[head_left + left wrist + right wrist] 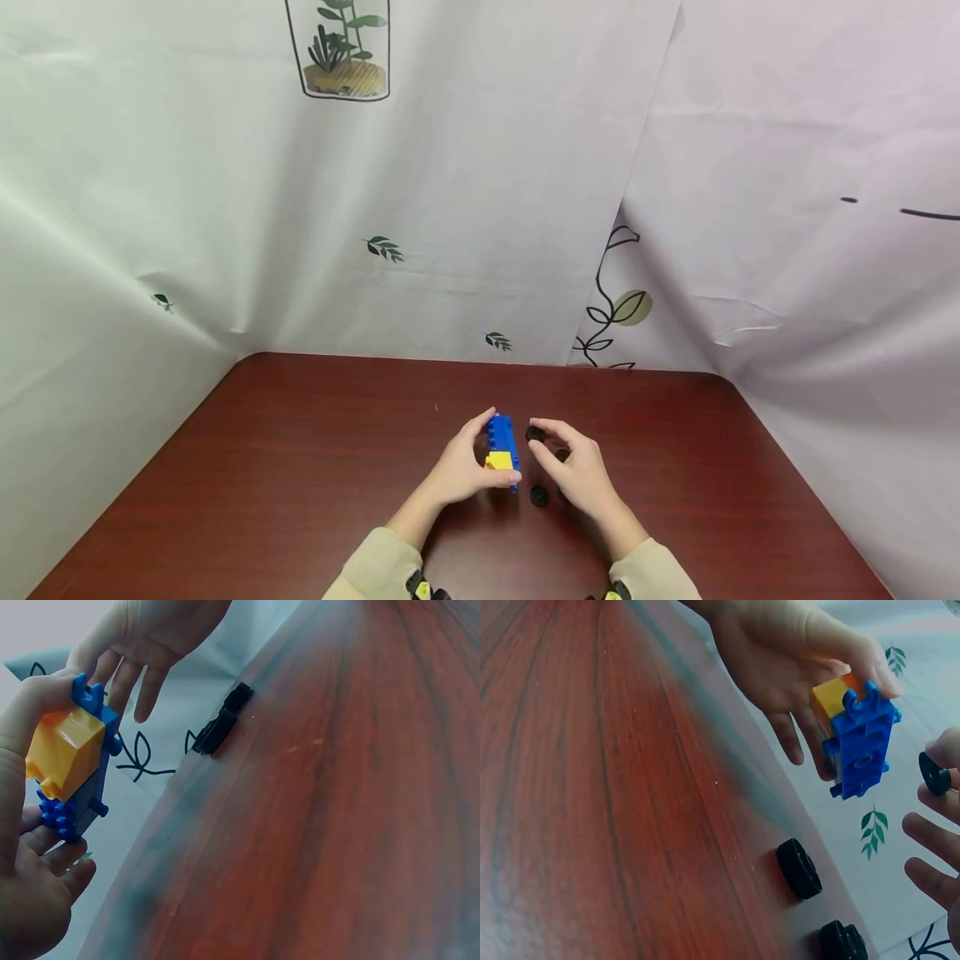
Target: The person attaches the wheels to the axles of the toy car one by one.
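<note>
My left hand [457,472] grips a toy vehicle base [502,432], blue with studs along one side and small axle pegs. Its thumb presses near one end and the fingers wrap the other. A yellow block [66,750] is fixed on the base, close to the thumb. The right wrist view shows the base's ribbed underside with a forked hook at its end. Just to the right, my right hand [583,473] pinches a small black wheel [933,774] between thumb and fingertip, apart from the base. Its other fingers spread loosely.
More black wheels lie on the dark red wooden table [300,467]: one wheel [539,496] in front of the right hand and another wheel [562,455] partly behind it. A white cloth [487,208] with printed plants hangs around the table's back and sides.
</note>
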Available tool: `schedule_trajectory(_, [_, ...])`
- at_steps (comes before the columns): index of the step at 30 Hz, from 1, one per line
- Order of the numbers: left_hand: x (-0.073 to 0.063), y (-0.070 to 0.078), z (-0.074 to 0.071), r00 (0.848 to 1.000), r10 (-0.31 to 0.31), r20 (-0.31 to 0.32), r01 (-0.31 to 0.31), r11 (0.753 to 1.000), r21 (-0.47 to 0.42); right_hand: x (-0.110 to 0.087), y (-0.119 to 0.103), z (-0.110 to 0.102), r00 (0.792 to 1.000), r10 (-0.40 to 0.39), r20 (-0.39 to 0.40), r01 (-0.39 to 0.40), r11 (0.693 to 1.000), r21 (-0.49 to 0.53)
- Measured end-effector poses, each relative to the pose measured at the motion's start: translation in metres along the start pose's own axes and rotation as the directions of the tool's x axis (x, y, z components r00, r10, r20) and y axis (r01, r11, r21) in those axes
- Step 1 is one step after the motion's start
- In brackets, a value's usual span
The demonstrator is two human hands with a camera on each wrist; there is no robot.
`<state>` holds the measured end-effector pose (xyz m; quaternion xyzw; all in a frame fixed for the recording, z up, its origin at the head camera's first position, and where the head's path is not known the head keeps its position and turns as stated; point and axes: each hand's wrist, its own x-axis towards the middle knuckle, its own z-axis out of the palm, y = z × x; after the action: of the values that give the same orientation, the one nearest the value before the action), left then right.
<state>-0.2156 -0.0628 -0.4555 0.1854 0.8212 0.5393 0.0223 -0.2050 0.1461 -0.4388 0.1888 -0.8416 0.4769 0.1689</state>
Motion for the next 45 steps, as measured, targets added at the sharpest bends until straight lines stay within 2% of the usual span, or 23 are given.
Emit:
schedule_trajectory(9, [0.007, -0.003, -0.004, 1.000, -0.002, 0.009, 0.003, 1.000, -0.024, 0.002, -0.002, 0.001, 0.998, -0.054, 0.011, 0.054, 0.999, 0.000])
schedule_trajectory(15, [0.004, -0.004, -0.005, 1.000, 0.021, -0.013, -0.022, 0.998, -0.058, 0.001, -0.011, 0.001, 0.998, -0.054, 0.044, 0.054, 0.999, 0.004])
schedule_trajectory(26, [0.004, -0.002, -0.003, 0.998, 0.054, -0.020, -0.055, 0.998, -0.042, -0.002, -0.020, 0.003, 0.993, -0.061, 0.102, 0.056, 0.997, 0.051])
schedule_trajectory(37, [0.004, -0.003, -0.004, 0.998, 0.049, -0.032, -0.051, 0.997, -0.056, -0.001, -0.022, 0.006, 0.988, -0.100, 0.120, 0.093, 0.994, 0.059])
schedule_trajectory(45, [0.004, -0.002, -0.001, 0.998, 0.066, -0.023, -0.067, 0.996, -0.052, -0.005, -0.042, -0.001, 0.985, -0.114, 0.127, 0.110, 0.993, 0.042])
